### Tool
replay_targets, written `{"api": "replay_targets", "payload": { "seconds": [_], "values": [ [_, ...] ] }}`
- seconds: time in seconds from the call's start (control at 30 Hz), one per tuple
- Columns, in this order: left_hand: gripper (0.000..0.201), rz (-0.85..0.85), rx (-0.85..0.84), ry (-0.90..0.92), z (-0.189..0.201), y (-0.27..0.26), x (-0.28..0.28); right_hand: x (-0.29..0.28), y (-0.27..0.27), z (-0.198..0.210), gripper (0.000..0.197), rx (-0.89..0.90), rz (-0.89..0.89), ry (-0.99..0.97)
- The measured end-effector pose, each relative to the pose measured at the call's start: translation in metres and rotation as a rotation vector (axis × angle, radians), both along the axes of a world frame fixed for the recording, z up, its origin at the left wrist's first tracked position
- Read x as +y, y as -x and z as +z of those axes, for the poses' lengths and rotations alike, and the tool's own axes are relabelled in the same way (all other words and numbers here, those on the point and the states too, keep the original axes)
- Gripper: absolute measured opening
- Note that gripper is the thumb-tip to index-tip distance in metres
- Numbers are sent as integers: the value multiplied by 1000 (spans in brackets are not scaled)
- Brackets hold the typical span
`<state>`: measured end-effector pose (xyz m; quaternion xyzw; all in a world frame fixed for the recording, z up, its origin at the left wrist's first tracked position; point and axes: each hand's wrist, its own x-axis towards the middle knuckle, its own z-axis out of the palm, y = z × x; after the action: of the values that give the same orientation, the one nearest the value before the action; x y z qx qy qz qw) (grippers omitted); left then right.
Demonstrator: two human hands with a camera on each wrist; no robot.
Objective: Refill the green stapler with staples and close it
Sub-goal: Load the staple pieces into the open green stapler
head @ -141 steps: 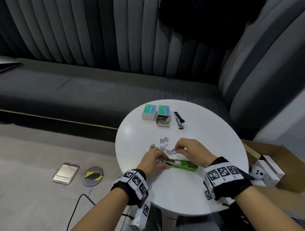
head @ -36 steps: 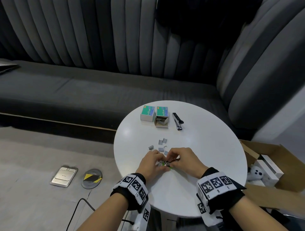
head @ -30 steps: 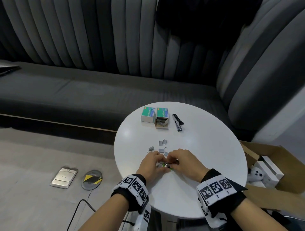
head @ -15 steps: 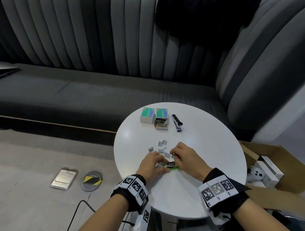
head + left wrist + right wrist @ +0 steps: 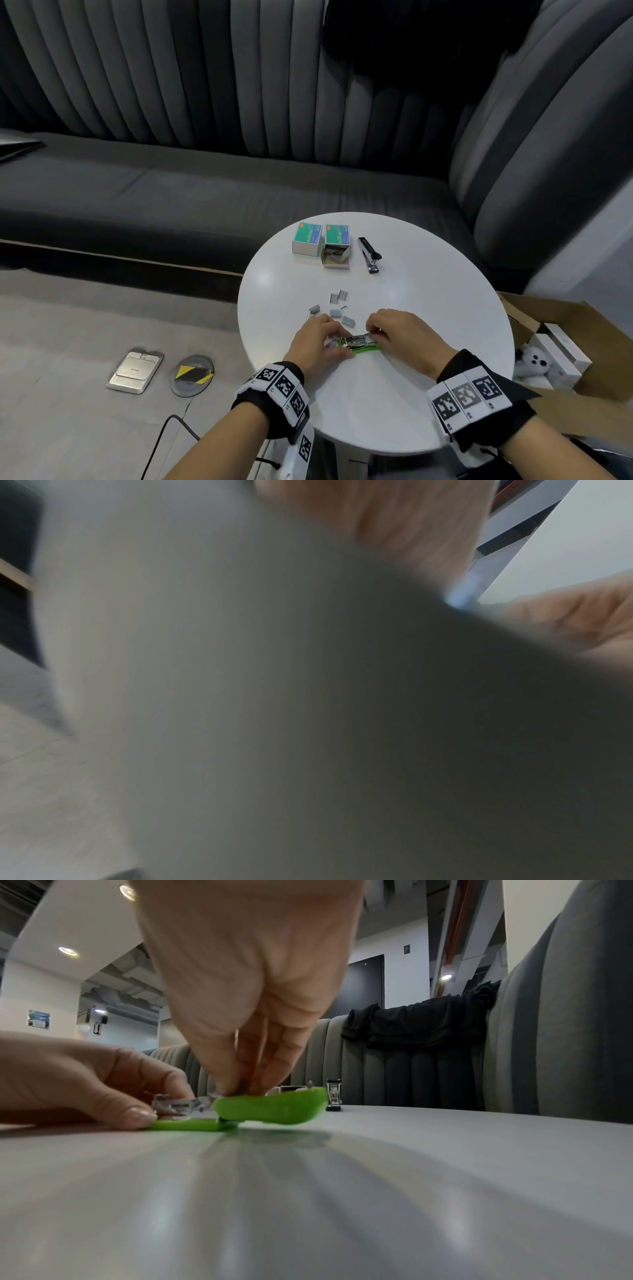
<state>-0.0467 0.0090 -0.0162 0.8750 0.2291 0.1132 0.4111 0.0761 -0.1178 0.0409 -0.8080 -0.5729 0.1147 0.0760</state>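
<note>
Head view: the stapler (image 5: 359,345) lies opened out on the white surface (image 5: 394,404), loose staples (image 5: 337,308) just behind it. The left hand (image 5: 317,342) grasps its front end; the right hand (image 5: 402,332) pinches down at the metal channel.

Left wrist view: blurred, nothing told.

Right wrist view: right fingertips (image 5: 240,1088) pinch at the stapler's (image 5: 270,1107) channel; whether a strip is held I cannot tell. Best to keep the base pinned and seat the strip square before closing the lid
</note>
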Motion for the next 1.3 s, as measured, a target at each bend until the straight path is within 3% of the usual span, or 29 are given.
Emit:
{"api": "replay_targets", "payload": {
  "seconds": [0.13,0.33,0.47,0.7,0.9,1.2,1.3],
  "values": [
    [30,8,-4,-8,0,0,-1,-8,0,-2,17,27,48,-25],
    [28,0,0,-3,1,1,-1,-7,2,4,4,168,-119,-116],
    [29,-5,7,0,1,1,0,-3,1,6,11,294,-172,-161],
    [29,8,5,15,2,1,-1,-15,8,0,21,315,-64,-77],
    [30,-18,20,1,2,1,0,-29,13,-6,15,277,-67,59],
    [29,-12,7,-1,1,1,0,-29,14,-7,11,223,-27,47],
    [29,-14,-4,0,2,1,0,-20,15,-1,15,217,-37,-43]
  ]
}}
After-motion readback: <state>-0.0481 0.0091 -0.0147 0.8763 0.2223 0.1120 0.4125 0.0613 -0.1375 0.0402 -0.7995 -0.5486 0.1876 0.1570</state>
